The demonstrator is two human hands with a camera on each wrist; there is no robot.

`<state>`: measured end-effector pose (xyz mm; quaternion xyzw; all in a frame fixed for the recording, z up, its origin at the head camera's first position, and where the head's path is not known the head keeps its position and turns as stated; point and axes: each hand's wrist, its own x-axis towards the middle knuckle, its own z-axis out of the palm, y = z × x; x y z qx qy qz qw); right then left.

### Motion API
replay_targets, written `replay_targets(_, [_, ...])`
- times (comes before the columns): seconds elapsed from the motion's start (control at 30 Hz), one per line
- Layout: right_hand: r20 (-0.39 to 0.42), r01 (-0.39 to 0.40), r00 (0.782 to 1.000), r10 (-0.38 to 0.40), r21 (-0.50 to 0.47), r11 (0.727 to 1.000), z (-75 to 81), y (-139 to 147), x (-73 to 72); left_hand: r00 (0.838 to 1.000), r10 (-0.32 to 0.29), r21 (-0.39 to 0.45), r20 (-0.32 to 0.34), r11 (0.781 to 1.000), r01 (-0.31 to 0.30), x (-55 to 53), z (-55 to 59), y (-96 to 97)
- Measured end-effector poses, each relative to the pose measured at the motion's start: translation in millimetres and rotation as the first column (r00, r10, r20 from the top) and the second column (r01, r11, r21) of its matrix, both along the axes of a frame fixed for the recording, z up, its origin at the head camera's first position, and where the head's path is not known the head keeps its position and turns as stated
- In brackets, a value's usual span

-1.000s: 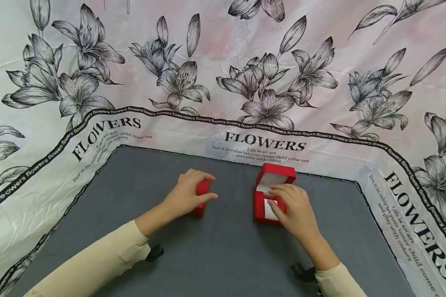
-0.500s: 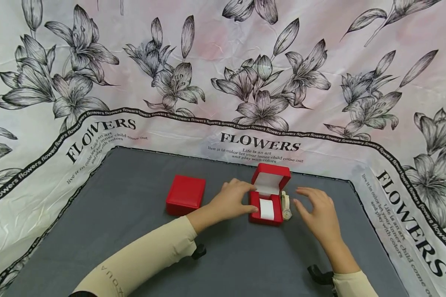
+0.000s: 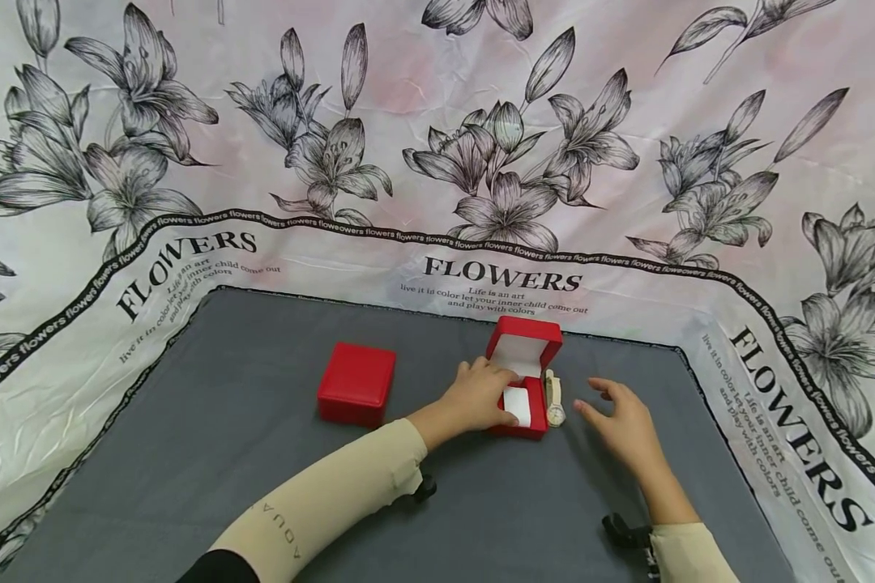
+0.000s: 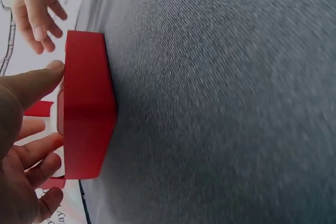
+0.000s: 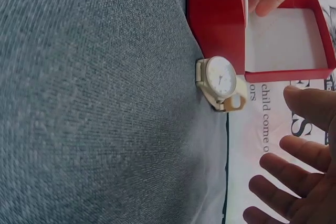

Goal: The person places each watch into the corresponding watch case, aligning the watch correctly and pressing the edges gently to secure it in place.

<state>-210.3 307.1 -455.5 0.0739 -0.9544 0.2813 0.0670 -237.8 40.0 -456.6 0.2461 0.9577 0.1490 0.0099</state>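
Note:
The red watch box (image 3: 522,431) stands with its white-lined lid up and a white cushion (image 3: 518,406) inside. My left hand (image 3: 475,397) reaches over the box's left side. Its thumb and fingers lie apart around the cushion, tips right at the box rim in the left wrist view. A pale-strapped wristwatch (image 3: 555,401) rests on its side against the right wall of the box. In the right wrist view its round white dial (image 5: 221,76) shows. My right hand (image 3: 622,421) hovers to the right of the watch, fingers spread and holding nothing.
Left of the open box sits a second red box (image 3: 357,383), lid down. A dark grey cloth (image 3: 262,453) covers the table, bordered by white flower-printed fabric (image 3: 321,263) that rises behind it.
My left hand has left the other red box, now lid down, and moved right onto the open one. My right hand has drawn back to the right, and the watch shows beside the box.

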Motion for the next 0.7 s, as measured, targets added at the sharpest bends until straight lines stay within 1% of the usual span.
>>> replay_targets(0.07, [0.014, -0.004, 1.0, 0.005, -0.014, 1.0, 0.8, 1, -5.4, 1.0, 0.0, 0.006, -0.003, 1.0, 0.0, -3.0, 2.5, -0.7])
replay_targets(0.17, [0.01, -0.011, 1.0, 0.011, -0.025, 1.0, 3.4, 0, -14.6, 1.0, 0.009, 0.033, 0.004, 0.999, -0.01, -9.6, 5.0, -5.7])
replay_targets(0.23, [0.008, -0.015, 1.0, 0.015, -0.028, 0.999, 4.3, -1, -18.2, 1.0, 0.022, 0.052, 0.009, 0.998, -0.022, -12.5, 5.1, -8.5])
replay_targets(0.33, [0.021, -0.027, 0.999, 0.028, -0.033, 0.999, 2.9, 0, -18.7, 1.0, 0.028, 0.053, 0.008, 0.998, -0.028, -14.0, 3.1, -7.6])
replay_targets(0.4, [0.041, -0.029, 0.999, 0.03, -0.032, 0.999, -0.7, 3, -15.7, 1.0, 0.015, 0.047, 0.013, 0.999, -0.015, -12.8, 0.6, -3.2])
replay_targets(0.5, [0.084, -0.022, 0.996, 0.025, -0.033, 0.999, -9.0, 8, -8.4, 1.0, -0.016, 0.007, 0.024, 1.0, 0.016, -9.7, -3.0, 6.2])
replay_targets(0.6, [0.113, -0.028, 0.993, 0.031, -0.036, 0.999, -14.4, 7, -7.4, 0.999, -0.032, -0.055, 0.011, 0.998, 0.033, -8.9, 0.9, 11.6])
replay_targets(0.7, [0.118, -0.048, 0.992, 0.054, -0.057, 0.997, -19.5, 4, -10.9, 0.999, -0.037, -0.128, -0.013, 0.991, 0.035, -8.8, 6.3, 14.9])
